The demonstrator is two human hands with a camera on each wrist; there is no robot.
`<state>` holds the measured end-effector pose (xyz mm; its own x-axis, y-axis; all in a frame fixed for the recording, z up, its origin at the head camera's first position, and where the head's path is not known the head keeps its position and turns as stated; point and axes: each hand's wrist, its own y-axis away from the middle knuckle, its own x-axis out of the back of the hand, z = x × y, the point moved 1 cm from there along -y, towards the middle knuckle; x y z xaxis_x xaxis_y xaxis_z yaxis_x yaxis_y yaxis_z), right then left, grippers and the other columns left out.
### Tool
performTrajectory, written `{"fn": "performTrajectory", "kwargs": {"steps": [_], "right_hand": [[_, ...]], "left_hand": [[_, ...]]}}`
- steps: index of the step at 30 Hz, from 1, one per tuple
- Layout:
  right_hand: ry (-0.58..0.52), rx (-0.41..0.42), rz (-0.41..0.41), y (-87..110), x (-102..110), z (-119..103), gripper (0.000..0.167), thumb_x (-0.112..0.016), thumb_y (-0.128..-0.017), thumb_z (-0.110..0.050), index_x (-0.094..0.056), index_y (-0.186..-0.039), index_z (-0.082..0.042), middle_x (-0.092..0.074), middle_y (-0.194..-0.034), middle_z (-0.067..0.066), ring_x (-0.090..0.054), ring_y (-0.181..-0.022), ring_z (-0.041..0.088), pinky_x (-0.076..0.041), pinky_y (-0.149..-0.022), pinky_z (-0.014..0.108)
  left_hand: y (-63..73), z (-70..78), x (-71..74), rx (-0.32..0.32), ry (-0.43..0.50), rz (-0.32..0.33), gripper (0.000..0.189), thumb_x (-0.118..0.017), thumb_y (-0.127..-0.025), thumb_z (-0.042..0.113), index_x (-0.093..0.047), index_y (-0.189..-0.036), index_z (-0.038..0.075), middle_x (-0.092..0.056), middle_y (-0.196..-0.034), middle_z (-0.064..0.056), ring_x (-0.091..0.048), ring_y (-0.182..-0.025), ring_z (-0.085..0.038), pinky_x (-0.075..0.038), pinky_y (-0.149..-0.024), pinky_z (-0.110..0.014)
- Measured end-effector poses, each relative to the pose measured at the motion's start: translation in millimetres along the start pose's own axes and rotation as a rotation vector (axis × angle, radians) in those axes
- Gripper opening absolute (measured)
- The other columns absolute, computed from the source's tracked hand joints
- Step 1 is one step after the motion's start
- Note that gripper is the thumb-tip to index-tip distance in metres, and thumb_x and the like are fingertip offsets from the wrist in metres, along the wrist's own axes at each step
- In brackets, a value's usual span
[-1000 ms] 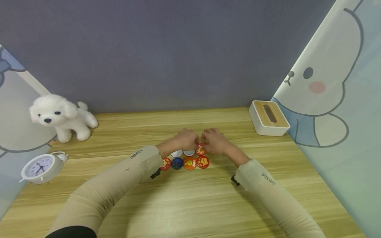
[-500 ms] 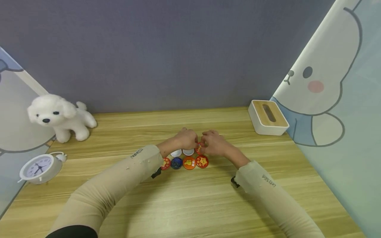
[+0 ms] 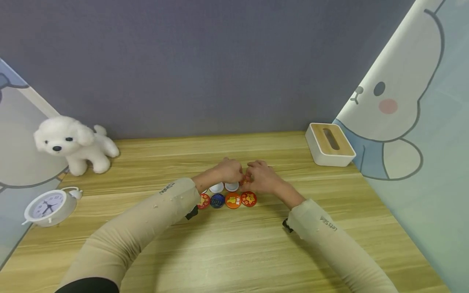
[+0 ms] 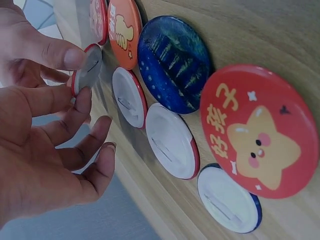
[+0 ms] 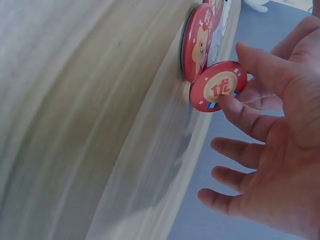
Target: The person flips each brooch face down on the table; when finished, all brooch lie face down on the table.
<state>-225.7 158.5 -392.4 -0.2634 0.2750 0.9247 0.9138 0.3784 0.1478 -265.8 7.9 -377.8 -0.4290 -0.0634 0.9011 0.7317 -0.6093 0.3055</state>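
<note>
My left hand point(image 3: 229, 171) and right hand point(image 3: 261, 178) meet over the back right end of two rows of round pin badges. Between them a red badge point(image 5: 218, 86) with a gold centre stands tilted up; both hands pinch it by thumb and forefinger. Its pin back point(image 4: 92, 67) faces the left wrist camera. Printed sides show in the front row: a red star badge point(image 3: 249, 199), an orange thumbs-up badge point(image 3: 233, 200), a dark blue badge point(image 4: 175, 65) and another red star badge point(image 4: 259, 131). Behind them, white-backed badges point(image 4: 171, 141) lie pin side up.
A white plush dog point(image 3: 77, 142) and a white alarm clock point(image 3: 51, 207) stand at the left of the wooden table point(image 3: 227, 252). At the back right is a white tissue box point(image 3: 331, 146) with a wooden lid. A grey panel point(image 3: 220, 69) rises behind.
The red badge at the back right, plainly visible and flatter earlier, is now tilted up and mostly covered by the fingers. My right hand has shifted slightly left onto it; the left hand barely moved.
</note>
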Motion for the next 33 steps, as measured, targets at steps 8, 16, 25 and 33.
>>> {"fn": "performTrajectory", "kwargs": {"steps": [8, 16, 25, 33], "right_hand": [[0.001, -0.018, -0.015, 1.2, 3, -1, 0.02, -0.069, -0.09, -0.033, -0.064, -0.079, -0.018, -0.043, -0.155, 0.019, -0.029, -0.148, 0.044, -0.031, -0.112, 0.068], [-0.012, -0.007, 0.011, 4.1, 11, 3, 0.013, -0.063, -0.089, -0.024, -0.07, -0.08, -0.018, -0.046, -0.153, 0.019, -0.032, -0.146, 0.044, -0.032, -0.11, 0.069], [0.013, -0.01, 0.04, 6.4, 15, 7, 0.013, -0.064, -0.091, -0.022, -0.072, -0.083, -0.017, -0.049, -0.15, 0.02, -0.036, -0.143, 0.045, -0.034, -0.108, 0.069], [0.02, -0.009, 0.067, 4.7, 18, 11, 0.012, -0.066, -0.091, -0.021, -0.071, -0.083, -0.014, -0.052, -0.147, 0.021, -0.039, -0.141, 0.047, -0.038, -0.105, 0.069]], "left_hand": [[3.0, 0.8, 2.6, 0.006, 0.052, -0.018, 0.035, -0.05, -0.104, 0.024, -0.075, -0.089, 0.005, -0.055, -0.064, 0.002, -0.049, -0.062, -0.017, -0.03, -0.112, -0.044], [5.3, -0.8, 2.9, -0.016, 0.053, 0.01, 0.024, -0.055, -0.1, 0.018, -0.076, -0.108, 0.008, -0.076, -0.104, -0.003, -0.065, -0.091, -0.019, -0.029, -0.113, -0.047], [5.7, -2.2, 0.5, -0.036, 0.049, 0.038, 0.023, -0.061, -0.099, 0.025, -0.075, -0.111, 0.011, -0.076, -0.106, -0.002, -0.066, -0.095, -0.022, -0.033, -0.103, -0.044], [4.2, -2.3, 1.5, -0.089, 0.035, 0.094, 0.02, -0.065, -0.097, 0.024, -0.074, -0.11, 0.012, -0.076, -0.104, -0.002, -0.066, -0.101, -0.022, -0.033, -0.102, -0.044]]}}
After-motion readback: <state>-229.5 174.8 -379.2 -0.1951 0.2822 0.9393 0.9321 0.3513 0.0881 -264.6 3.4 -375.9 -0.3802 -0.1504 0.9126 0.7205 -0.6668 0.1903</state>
